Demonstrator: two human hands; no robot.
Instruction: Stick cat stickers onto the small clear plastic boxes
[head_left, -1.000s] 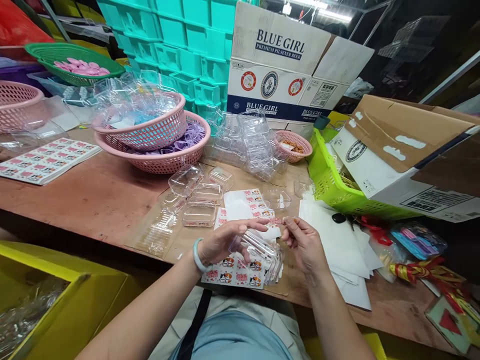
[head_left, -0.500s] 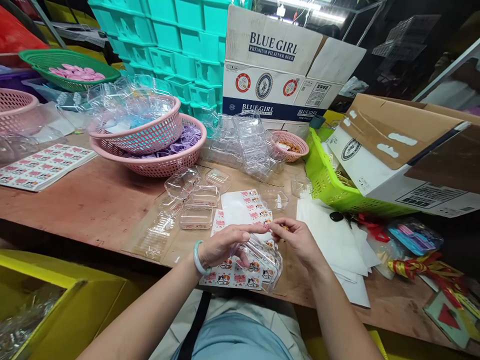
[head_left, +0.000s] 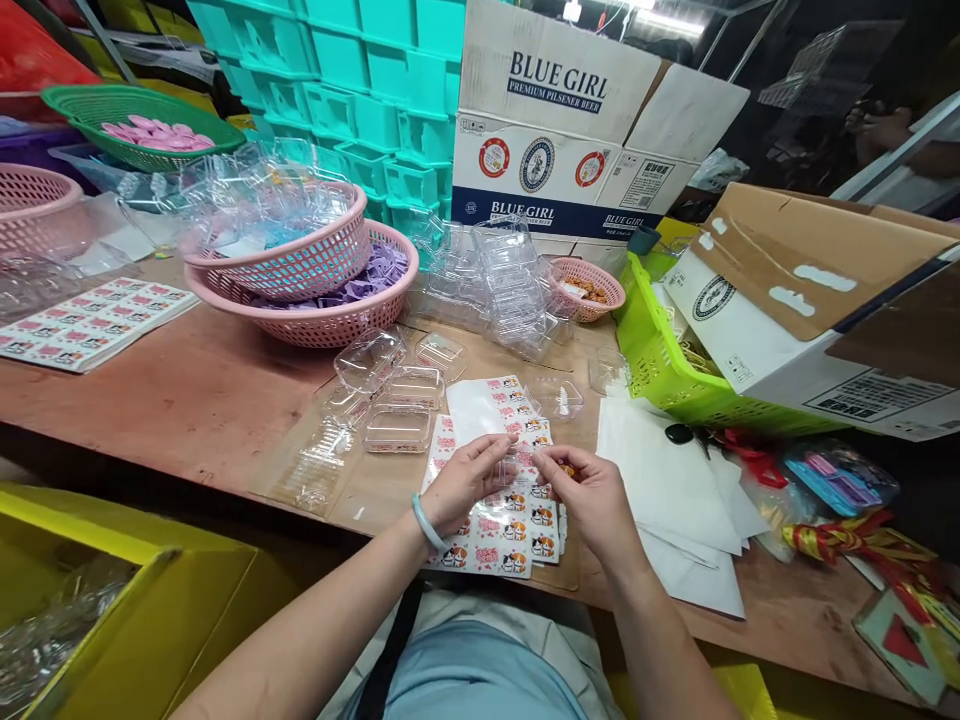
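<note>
My left hand (head_left: 466, 482) holds a small clear plastic box (head_left: 512, 468) by its left end, just above the table. My right hand (head_left: 592, 500) meets it from the right, its thumb and forefinger pinched on the box's other end. Under both hands lies a sheet of cat stickers (head_left: 517, 528), partly covered by them. A second, partly peeled sticker sheet (head_left: 491, 400) lies just beyond. Three closed clear boxes (head_left: 397, 426) stand to the left of that sheet.
Two stacked pink baskets (head_left: 300, 268) hold clear boxes and purple pieces. A pile of clear boxes (head_left: 510, 285), a small pink basket (head_left: 600, 285), a green crate (head_left: 660, 372), white paper (head_left: 660, 480) and scissors (head_left: 679, 433) lie right. A yellow bin (head_left: 112, 600) stands at lower left.
My right hand, which held a small sticker strip apart from the box, has moved left to the box. My left hand has lifted the box forward off the sticker sheet.
</note>
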